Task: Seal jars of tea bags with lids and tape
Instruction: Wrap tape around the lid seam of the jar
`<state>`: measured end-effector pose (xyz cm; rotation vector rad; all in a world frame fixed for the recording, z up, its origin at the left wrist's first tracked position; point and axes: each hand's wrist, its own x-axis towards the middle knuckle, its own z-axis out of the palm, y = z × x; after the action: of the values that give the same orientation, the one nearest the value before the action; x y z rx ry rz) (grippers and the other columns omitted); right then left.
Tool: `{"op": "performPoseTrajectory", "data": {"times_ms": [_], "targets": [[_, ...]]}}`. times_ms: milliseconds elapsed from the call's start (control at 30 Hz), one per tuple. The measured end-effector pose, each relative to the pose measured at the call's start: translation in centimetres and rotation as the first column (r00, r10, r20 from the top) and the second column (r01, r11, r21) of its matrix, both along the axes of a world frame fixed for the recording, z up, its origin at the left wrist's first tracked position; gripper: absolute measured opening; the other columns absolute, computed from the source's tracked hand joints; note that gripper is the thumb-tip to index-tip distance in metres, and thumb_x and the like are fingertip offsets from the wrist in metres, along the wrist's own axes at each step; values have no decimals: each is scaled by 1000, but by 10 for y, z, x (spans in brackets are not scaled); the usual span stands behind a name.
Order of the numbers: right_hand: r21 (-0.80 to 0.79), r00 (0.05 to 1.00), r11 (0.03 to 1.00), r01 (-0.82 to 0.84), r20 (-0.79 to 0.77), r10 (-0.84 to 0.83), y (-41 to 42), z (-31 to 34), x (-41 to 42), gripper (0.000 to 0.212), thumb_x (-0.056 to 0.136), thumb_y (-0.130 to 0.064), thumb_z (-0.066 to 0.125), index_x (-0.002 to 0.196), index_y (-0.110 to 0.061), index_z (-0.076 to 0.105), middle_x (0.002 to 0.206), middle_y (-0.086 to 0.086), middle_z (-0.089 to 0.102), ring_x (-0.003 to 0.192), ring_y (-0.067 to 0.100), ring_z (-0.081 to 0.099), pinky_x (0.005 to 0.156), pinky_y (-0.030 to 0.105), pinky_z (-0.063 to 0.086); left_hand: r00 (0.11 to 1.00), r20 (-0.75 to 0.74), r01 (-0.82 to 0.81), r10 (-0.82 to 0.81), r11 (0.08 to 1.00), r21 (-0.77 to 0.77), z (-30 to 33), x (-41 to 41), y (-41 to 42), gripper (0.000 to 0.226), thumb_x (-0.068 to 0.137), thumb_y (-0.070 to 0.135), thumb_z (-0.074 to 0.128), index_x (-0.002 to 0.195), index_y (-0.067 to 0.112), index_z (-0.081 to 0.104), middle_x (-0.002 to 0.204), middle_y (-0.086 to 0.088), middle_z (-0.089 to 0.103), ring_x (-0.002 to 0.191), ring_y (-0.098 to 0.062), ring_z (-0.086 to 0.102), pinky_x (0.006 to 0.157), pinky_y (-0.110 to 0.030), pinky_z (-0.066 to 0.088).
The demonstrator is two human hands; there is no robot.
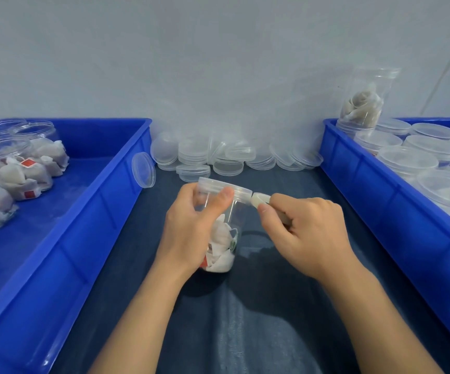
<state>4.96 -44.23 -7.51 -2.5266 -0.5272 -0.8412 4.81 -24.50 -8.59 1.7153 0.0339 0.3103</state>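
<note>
A clear plastic jar [225,238] with tea bags in its lower half stands on the dark cloth at the centre, a clear lid [226,186] on top. My left hand [191,228] grips the jar from the left, thumb pressed against its upper wall just below the lid. My right hand [304,228] pinches a small roll of clear tape [260,201] and holds it against the right edge of the lid.
A blue bin [88,211] at the left holds unlidded jars of tea bags [15,168]. A blue bin [375,195] at the right holds lidded jars [407,157], one stacked upright at its back. Loose clear lids [226,157] lie piled along the wall.
</note>
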Motion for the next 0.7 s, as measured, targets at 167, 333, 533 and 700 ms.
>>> {"op": "performPoseTrajectory", "data": {"times_ms": [167, 333, 533, 700], "targets": [[6, 997, 998, 62, -50, -61, -1, -4, 5, 51, 96, -48, 46, 62, -11, 38, 46, 4, 35, 46, 29, 37, 48, 32, 23, 1000, -11, 24, -25, 999, -43, -3, 1, 2, 58, 74, 74, 71, 110, 29, 73, 108, 13, 78, 106, -5, 72, 91, -32, 51], [27, 991, 995, 91, -99, -88, -1, -7, 9, 54, 94, -56, 44, 63, -13, 35, 45, 2, 32, 50, 29, 38, 52, 33, 25, 999, -13, 34, -35, 996, -77, -2, 1, 1, 52, 77, 66, 75, 110, 26, 73, 108, 10, 79, 105, -7, 73, 90, -32, 51], [49, 988, 995, 88, -129, -81, -3, -8, 9, 58, 89, -66, 36, 64, -14, 34, 47, 2, 36, 53, 29, 41, 54, 34, 28, 996, -18, 86, -89, 988, -125, -1, 1, 2, 50, 81, 56, 73, 113, 17, 73, 108, 4, 79, 103, -9, 75, 84, -22, 53], [52, 987, 996, 69, -151, -60, -2, -8, 8, 61, 87, -69, 32, 64, -13, 35, 48, 2, 39, 56, 29, 43, 54, 33, 24, 988, -41, 140, -148, 978, -156, 0, 0, 3, 52, 85, 52, 72, 116, 10, 73, 113, -8, 79, 110, -27, 75, 97, -43, 57]]}}
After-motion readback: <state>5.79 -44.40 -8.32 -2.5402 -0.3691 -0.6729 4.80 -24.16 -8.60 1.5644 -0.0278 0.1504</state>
